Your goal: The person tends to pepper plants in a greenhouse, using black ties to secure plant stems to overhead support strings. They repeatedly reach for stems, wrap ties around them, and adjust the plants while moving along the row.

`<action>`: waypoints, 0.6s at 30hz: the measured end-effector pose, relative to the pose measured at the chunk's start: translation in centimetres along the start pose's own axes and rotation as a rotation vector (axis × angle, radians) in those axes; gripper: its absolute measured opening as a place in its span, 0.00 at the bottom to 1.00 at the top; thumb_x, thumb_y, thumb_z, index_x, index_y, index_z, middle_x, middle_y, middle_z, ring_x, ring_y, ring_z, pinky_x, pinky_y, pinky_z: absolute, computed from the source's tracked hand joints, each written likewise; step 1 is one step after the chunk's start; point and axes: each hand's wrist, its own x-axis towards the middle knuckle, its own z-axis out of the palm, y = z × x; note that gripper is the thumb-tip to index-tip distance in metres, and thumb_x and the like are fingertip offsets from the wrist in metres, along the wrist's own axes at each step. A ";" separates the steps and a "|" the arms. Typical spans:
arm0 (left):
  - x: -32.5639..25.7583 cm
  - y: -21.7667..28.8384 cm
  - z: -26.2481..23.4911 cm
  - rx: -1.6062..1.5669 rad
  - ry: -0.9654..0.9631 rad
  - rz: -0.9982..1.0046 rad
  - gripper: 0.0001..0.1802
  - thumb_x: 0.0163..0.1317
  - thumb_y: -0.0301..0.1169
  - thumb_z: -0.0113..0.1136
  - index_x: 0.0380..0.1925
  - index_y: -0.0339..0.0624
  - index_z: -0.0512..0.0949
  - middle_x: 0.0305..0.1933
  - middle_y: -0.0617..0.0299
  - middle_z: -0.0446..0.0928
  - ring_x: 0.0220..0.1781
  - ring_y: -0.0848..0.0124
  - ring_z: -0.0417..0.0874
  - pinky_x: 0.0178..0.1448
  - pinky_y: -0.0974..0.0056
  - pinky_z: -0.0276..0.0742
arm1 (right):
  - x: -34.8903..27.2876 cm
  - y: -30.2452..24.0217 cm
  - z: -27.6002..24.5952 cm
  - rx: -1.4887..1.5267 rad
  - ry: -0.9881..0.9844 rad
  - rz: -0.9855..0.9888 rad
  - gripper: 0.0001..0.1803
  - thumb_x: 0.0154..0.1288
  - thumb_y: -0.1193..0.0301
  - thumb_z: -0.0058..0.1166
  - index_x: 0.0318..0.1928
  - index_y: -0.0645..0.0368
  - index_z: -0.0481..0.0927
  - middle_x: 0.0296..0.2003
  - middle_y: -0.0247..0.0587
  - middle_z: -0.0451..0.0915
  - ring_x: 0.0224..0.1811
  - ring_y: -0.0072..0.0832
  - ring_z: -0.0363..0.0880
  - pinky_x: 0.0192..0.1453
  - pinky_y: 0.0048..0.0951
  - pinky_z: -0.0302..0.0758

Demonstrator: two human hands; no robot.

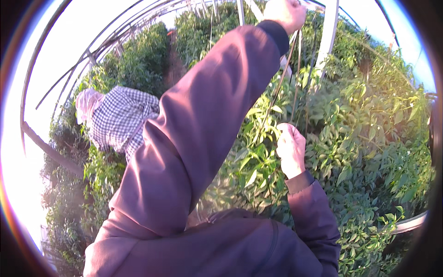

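My left arm reaches up across the view, and my left hand [287,15] is closed high up at the top edge. Thin dark strings [296,69] meet just below that hand and run down toward the plants; its fingertips are partly cut off by the frame. Lower down, my right hand [291,150] is closed in a pinch among the leaves of a green pepper-like plant [260,159]. One string comes down close to its fingertips. What lies between those fingers is too small to make out.
At the left, a person in a checked shirt [122,117] bends among the plants. A pale post [327,37] rises beside the strings. Dense leafy rows [364,157] fill the right side. A brown path [173,60] runs between far rows, under curved greenhouse bars [39,60].
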 end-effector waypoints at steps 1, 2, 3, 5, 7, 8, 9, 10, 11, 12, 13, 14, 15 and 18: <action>-0.8 -1.4 -0.2 -0.033 0.019 0.067 0.18 0.63 0.39 0.62 0.28 0.33 0.86 0.22 0.57 0.86 0.22 0.61 0.83 0.33 0.54 0.77 | -1.6 2.6 -1.6 0.013 -0.002 0.005 0.13 0.81 0.63 0.53 0.49 0.60 0.82 0.22 0.19 0.65 0.18 0.09 0.59 0.19 0.17 0.54; -3.7 -0.6 0.9 -0.170 -0.006 -0.019 0.19 0.64 0.39 0.62 0.23 0.31 0.84 0.17 0.58 0.81 0.22 0.68 0.81 0.32 0.56 0.75 | -3.8 3.7 -4.8 0.072 0.042 0.022 0.13 0.81 0.62 0.53 0.49 0.60 0.82 0.21 0.19 0.64 0.18 0.10 0.58 0.19 0.18 0.54; -4.8 -2.0 1.5 -0.359 -0.055 0.084 0.18 0.64 0.37 0.62 0.26 0.29 0.84 0.20 0.57 0.82 0.24 0.70 0.82 0.32 0.59 0.76 | -6.5 4.2 -6.7 0.144 0.066 0.047 0.14 0.81 0.61 0.52 0.48 0.60 0.81 0.20 0.20 0.63 0.18 0.10 0.57 0.19 0.19 0.54; -11.1 -2.4 -0.3 -0.652 -0.123 -0.050 0.18 0.65 0.37 0.61 0.30 0.29 0.84 0.24 0.57 0.83 0.25 0.71 0.81 0.32 0.60 0.76 | -11.8 5.1 -13.3 0.161 0.137 0.094 0.14 0.82 0.61 0.50 0.48 0.59 0.78 0.20 0.20 0.59 0.17 0.12 0.54 0.19 0.21 0.53; -20.1 -4.2 -6.7 -0.557 -0.144 -0.213 0.17 0.65 0.37 0.59 0.33 0.30 0.84 0.26 0.55 0.83 0.25 0.71 0.81 0.32 0.58 0.77 | -16.2 6.4 -17.7 0.246 0.100 0.097 0.13 0.83 0.61 0.47 0.45 0.58 0.75 0.21 0.22 0.57 0.17 0.13 0.51 0.19 0.22 0.51; -24.9 -7.2 -9.5 -0.469 -0.245 -0.246 0.16 0.68 0.38 0.62 0.33 0.34 0.86 0.25 0.59 0.83 0.26 0.73 0.81 0.34 0.62 0.77 | -18.7 6.3 -20.0 0.222 0.081 0.095 0.12 0.84 0.62 0.46 0.43 0.56 0.73 0.22 0.22 0.56 0.17 0.14 0.50 0.19 0.22 0.49; -30.4 -10.1 -12.0 -0.385 -0.353 -0.266 0.16 0.70 0.40 0.64 0.33 0.38 0.87 0.23 0.62 0.83 0.27 0.75 0.82 0.35 0.66 0.78 | -20.9 5.8 -22.1 0.258 0.120 0.109 0.12 0.84 0.62 0.46 0.42 0.55 0.73 0.21 0.23 0.57 0.17 0.14 0.49 0.20 0.23 0.47; -35.6 -11.6 -13.5 -0.320 -0.327 -0.428 0.16 0.72 0.40 0.63 0.34 0.38 0.87 0.23 0.65 0.80 0.26 0.78 0.78 0.33 0.68 0.74 | -23.0 4.6 -23.9 0.262 0.162 0.078 0.11 0.84 0.61 0.47 0.42 0.53 0.73 0.21 0.22 0.58 0.17 0.15 0.49 0.20 0.24 0.47; -41.2 -12.8 -15.0 -0.253 -0.300 -0.587 0.16 0.74 0.40 0.62 0.35 0.37 0.86 0.22 0.68 0.78 0.25 0.81 0.75 0.30 0.70 0.71 | -24.5 3.0 -25.5 0.277 0.168 0.057 0.11 0.83 0.60 0.47 0.43 0.52 0.74 0.22 0.23 0.59 0.18 0.15 0.49 0.19 0.24 0.47; -47.0 -14.6 -16.5 -0.198 -0.322 -0.851 0.14 0.75 0.35 0.59 0.35 0.36 0.86 0.26 0.68 0.79 0.27 0.82 0.76 0.31 0.72 0.72 | -25.7 0.8 -27.2 0.191 0.298 0.050 0.12 0.84 0.59 0.46 0.43 0.51 0.75 0.21 0.22 0.59 0.18 0.14 0.48 0.20 0.23 0.48; -53.5 -16.1 -18.1 -0.209 -0.261 -1.007 0.13 0.75 0.34 0.60 0.38 0.35 0.86 0.26 0.68 0.80 0.27 0.82 0.76 0.31 0.72 0.72 | -25.6 -1.5 -28.2 0.162 0.356 0.024 0.13 0.84 0.59 0.44 0.43 0.51 0.76 0.21 0.21 0.59 0.17 0.13 0.49 0.18 0.22 0.48; -60.8 -17.5 -19.2 -0.169 -0.166 -0.987 0.12 0.74 0.33 0.61 0.39 0.35 0.86 0.27 0.69 0.80 0.27 0.83 0.77 0.31 0.72 0.73 | -24.7 -4.2 -28.1 0.040 0.493 -0.003 0.13 0.84 0.58 0.45 0.45 0.50 0.77 0.21 0.19 0.60 0.17 0.12 0.49 0.17 0.20 0.48; -66.6 -17.6 -19.9 -0.160 -0.124 -1.172 0.13 0.73 0.34 0.62 0.41 0.34 0.86 0.27 0.69 0.81 0.27 0.82 0.78 0.32 0.72 0.74 | -23.4 -6.8 -27.5 -0.127 0.660 -0.031 0.12 0.83 0.58 0.47 0.49 0.51 0.77 0.20 0.18 0.60 0.16 0.11 0.49 0.16 0.19 0.48; -80.3 -17.1 -22.1 -0.215 -0.168 -1.493 0.13 0.72 0.35 0.64 0.41 0.34 0.87 0.29 0.67 0.83 0.27 0.82 0.79 0.32 0.72 0.75 | -20.0 -18.3 -31.8 -0.314 0.722 -0.118 0.18 0.82 0.65 0.49 0.65 0.60 0.72 0.21 0.20 0.55 0.19 0.11 0.50 0.19 0.20 0.48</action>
